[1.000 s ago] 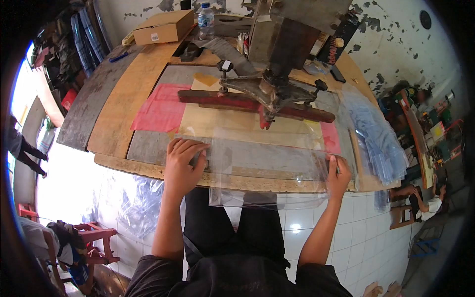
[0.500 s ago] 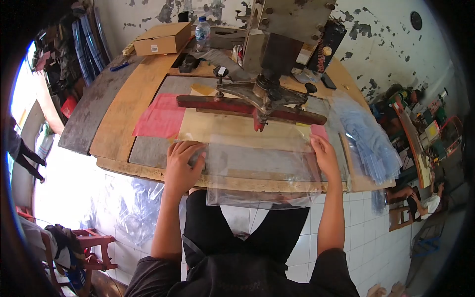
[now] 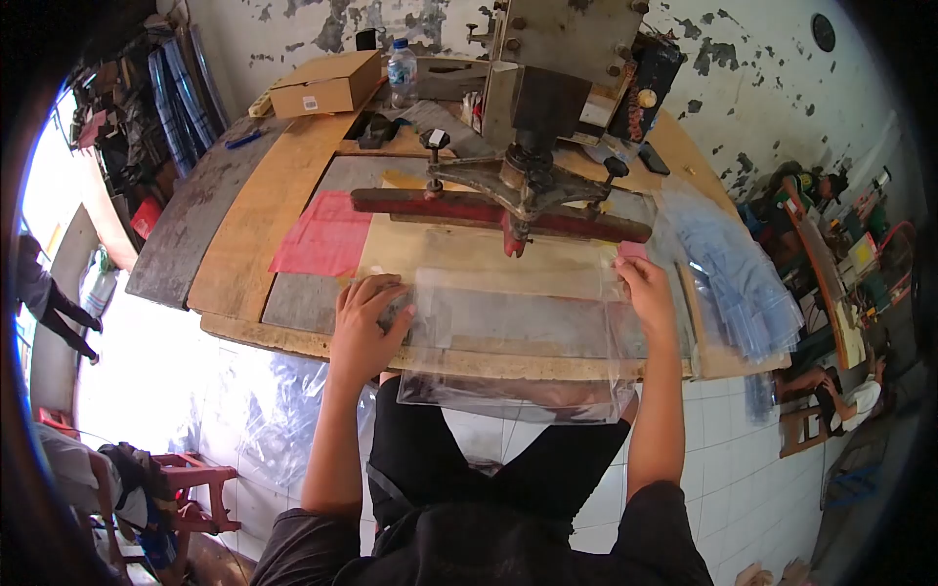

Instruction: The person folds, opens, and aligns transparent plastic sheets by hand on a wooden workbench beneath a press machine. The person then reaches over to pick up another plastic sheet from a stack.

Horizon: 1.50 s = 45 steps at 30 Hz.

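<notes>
A clear plastic sheet (image 3: 518,327), perhaps a bag, lies over the near part of the table, and its lower end hangs past the front edge above my lap. At its left side my left hand (image 3: 369,322) rests palm down, fingers loosely bent and thumb apart. My right hand (image 3: 647,293) pinches the sheet's far right corner between thumb and fingertips. Just beyond the sheet, the red press bar (image 3: 498,217) hangs from a metal bracket (image 3: 528,181) over a cream-coloured pad (image 3: 459,252).
Pink cloth-like material (image 3: 318,234) lies left of the pad. A pile of clear plastic (image 3: 728,273) covers the right side. Behind stand a cardboard box (image 3: 325,84), a water bottle (image 3: 402,73) and the machine column (image 3: 557,59). People sit at the far right; a person stands far left.
The sheet's hanging end has dropped slightly lower and nearer to me. Both hands keep nearly the same places, and my view has shifted a little.
</notes>
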Available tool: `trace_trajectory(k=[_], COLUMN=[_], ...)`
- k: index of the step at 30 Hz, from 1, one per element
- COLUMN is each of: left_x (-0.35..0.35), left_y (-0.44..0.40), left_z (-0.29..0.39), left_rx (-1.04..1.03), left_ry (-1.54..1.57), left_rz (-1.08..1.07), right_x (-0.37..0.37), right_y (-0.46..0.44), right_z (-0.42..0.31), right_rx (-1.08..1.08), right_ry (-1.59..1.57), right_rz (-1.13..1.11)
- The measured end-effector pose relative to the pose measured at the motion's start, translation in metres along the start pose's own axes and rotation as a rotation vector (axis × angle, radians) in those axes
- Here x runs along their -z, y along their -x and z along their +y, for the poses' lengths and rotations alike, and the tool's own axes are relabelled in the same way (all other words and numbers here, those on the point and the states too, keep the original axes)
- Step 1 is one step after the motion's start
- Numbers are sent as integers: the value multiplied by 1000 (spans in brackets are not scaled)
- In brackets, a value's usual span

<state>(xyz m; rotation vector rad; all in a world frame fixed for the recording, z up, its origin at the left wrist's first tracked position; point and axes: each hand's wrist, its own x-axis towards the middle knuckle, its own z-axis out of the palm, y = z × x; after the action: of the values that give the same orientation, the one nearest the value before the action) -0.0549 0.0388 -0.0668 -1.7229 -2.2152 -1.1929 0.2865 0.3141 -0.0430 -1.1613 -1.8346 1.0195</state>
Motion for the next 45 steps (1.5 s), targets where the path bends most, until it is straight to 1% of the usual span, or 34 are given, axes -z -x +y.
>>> trace_trajectory(k=[2,4,7,9,10,11,13,14,16,17,19,21,22,24,26,27,31,33,37,39,40,42,45], left_x=[0,1,2,4,4,3,3,4,-2,-5,-8,-4,-10,-22,-25,-25,-23,-26,-23,-17,-19,-25,-24], left_y=[-1,-1,-2,-2,-3,-3,-5,-7,-8,-8,-13,-21,-20,-17,-14,-14,-14,-14,-15,-17,-17,-16,-16], left_z=[0,1,2,2,1,0,2,7,10,10,18,36,33,27,28,30,33,32,33,36,34,30,31], left_rx=[0,2,-23,-60,-61,-55,-49,-45,-30,-61,-90,130,135,181,235,282,339,317,336,334,336,237,208], left_ry=[-11,-24,-26,29,26,68,110,68,27,57,86,670,667,926,929,933,908,998,998,849,850,820,788], left_rz=[-18,-36,-52,-110,-111,-95,-78,-49,-27,-62,-103,-149,-153,-98,-81,-62,-34,-4,-7,-63,-64,-8,-6], right_x=[-1,-4,6,13,16,16,11,9,2,0,-8,-6,-7,-7,-9,-8,-14,-14,-14,-15,-15,-14,-13], right_y=[10,21,22,28,34,42,62,67,73,76,84,87,87,90,89,87,91,89,88,88,88,88,87], right_z=[-4,-5,5,8,7,6,-3,6,22,28,25,31,33,24,22,25,13,14,22,26,27,28,29], right_rx=[-10,-15,-46,-41,-34,-34,-159,-161,8,0,86,106,136,114,91,102,84,78,90,99,109,139,171], right_ry=[-50,-193,-230,-273,-314,-316,-279,-278,-316,-313,-480,-417,-355,-384,-412,-377,-284,-277,-264,-269,-275,-291,-307], right_rz=[3,25,78,30,-16,-15,46,44,133,128,252,286,321,304,284,285,272,271,296,322,350,337,318])
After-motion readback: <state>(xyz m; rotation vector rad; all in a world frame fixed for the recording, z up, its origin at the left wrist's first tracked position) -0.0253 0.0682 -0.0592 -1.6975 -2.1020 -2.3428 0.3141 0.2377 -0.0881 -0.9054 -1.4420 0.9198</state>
